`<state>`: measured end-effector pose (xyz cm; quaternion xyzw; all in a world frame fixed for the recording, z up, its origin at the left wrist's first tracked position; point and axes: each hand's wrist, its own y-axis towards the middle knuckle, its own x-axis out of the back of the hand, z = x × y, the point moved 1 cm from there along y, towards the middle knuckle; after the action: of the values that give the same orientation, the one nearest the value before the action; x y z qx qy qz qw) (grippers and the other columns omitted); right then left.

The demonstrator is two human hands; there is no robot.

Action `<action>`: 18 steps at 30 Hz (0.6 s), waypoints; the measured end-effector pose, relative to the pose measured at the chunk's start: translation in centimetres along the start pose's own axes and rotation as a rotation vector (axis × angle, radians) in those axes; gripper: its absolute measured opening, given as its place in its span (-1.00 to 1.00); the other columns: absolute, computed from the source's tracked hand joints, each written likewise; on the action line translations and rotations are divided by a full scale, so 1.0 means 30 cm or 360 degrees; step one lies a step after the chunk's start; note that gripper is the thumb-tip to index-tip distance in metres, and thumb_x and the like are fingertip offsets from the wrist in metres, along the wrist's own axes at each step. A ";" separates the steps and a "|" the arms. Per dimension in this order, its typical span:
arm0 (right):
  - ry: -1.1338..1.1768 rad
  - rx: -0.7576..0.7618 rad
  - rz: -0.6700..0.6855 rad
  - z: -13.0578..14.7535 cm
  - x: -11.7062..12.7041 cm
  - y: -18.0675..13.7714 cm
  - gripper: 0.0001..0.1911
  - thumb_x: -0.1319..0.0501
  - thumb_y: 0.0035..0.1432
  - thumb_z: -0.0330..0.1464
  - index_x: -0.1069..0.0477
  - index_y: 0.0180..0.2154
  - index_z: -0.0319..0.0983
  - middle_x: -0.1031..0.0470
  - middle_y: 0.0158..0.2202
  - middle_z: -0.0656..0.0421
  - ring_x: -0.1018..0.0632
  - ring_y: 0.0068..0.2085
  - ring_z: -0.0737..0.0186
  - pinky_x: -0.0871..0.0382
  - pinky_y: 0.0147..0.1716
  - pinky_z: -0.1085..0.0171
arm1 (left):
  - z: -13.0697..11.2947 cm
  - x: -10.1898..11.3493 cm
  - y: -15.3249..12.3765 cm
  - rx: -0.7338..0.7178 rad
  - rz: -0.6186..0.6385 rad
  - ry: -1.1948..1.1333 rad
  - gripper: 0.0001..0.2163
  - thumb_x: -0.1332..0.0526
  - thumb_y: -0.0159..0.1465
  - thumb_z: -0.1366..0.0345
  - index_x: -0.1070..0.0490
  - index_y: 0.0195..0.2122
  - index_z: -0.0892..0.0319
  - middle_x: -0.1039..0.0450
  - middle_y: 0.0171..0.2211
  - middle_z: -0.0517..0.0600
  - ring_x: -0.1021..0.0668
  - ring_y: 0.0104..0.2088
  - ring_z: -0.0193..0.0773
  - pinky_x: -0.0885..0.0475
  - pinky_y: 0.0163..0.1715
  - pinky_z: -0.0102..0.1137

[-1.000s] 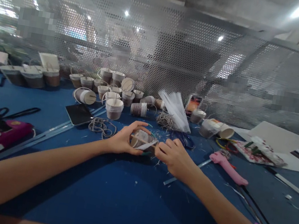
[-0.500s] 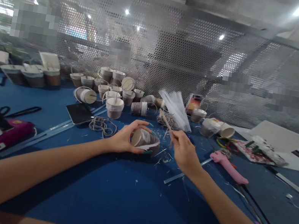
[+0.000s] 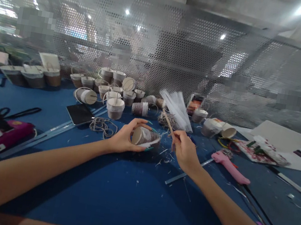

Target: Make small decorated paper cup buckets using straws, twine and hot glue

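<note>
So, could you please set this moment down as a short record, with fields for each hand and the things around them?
Left hand: grip around a brown-and-white tapered cup, tipped on its side
Right hand: holds a slim light-brown stick, seemingly wooden, apart from the cup
Left of the cup: loosely coiled grey cord
Right of the right hand: pink-handled tool
Behind: white-rimmed brown cups
Surface: flat blue tabletop

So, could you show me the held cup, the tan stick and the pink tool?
Held cup point(image 3: 147, 136): head view, on its side wall.
Tan stick point(image 3: 169, 122): head view, on its exposed length.
Pink tool point(image 3: 231, 169): head view, on its handle.
</note>
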<state>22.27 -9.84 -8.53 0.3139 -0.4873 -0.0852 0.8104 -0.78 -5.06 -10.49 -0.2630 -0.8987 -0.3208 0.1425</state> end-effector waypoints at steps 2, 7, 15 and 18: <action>-0.0160 -0.0160 0.0004 -0.015 0.002 0.006 -0.82 0.08 0.25 -0.37 -0.25 -0.26 -0.25 -0.41 -0.52 0.16 -0.45 -0.50 0.22 -0.21 -0.42 0.28 | 0.002 0.001 0.003 0.0034 -0.0084 -0.0073 -0.35 -0.36 -0.01 0.28 -0.05 0.06 0.10 -0.33 0.03 0.16 -0.49 -0.08 -0.12 -0.42 -0.14 -0.23; -0.0430 -0.0487 0.0202 -0.093 -0.007 0.026 -0.72 0.08 0.27 -0.30 -0.32 -0.35 -0.28 -0.42 -0.48 0.08 -0.46 -0.43 0.17 -0.24 -0.39 0.25 | 0.024 0.007 0.009 0.0055 -0.0367 -0.0052 -0.36 -0.35 0.01 0.28 -0.04 0.06 0.11 -0.32 0.03 0.16 -0.46 -0.03 -0.10 -0.42 -0.16 -0.23; -0.1134 -0.0415 -0.0239 -0.067 0.084 0.016 -0.67 -0.13 0.06 -0.33 -0.36 -0.20 -0.48 -0.33 -0.20 -0.32 -0.34 -0.10 -0.30 -0.27 -0.30 -0.10 | 0.026 0.007 0.008 0.0045 -0.0393 0.0233 -0.33 -0.36 -0.01 0.27 -0.02 0.07 0.11 -0.36 0.00 0.13 -0.45 0.00 -0.07 -0.36 -0.05 -0.12; -0.1264 -0.0742 -0.0316 -0.204 0.146 0.007 -0.61 -0.16 -0.01 -0.32 -0.38 -0.20 -0.51 -0.28 -0.16 -0.47 -0.30 -0.08 -0.49 -0.20 -0.38 -0.25 | 0.010 0.005 0.004 -0.0044 -0.0440 0.0480 -0.32 -0.36 -0.02 0.30 -0.01 0.07 0.11 -0.36 0.00 0.13 -0.42 0.03 -0.06 -0.31 0.00 -0.08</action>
<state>29.64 -9.01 -7.19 0.1119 -0.6951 -0.3830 0.5981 -0.87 -4.72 -10.60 -0.0881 -0.8901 -0.3855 0.2265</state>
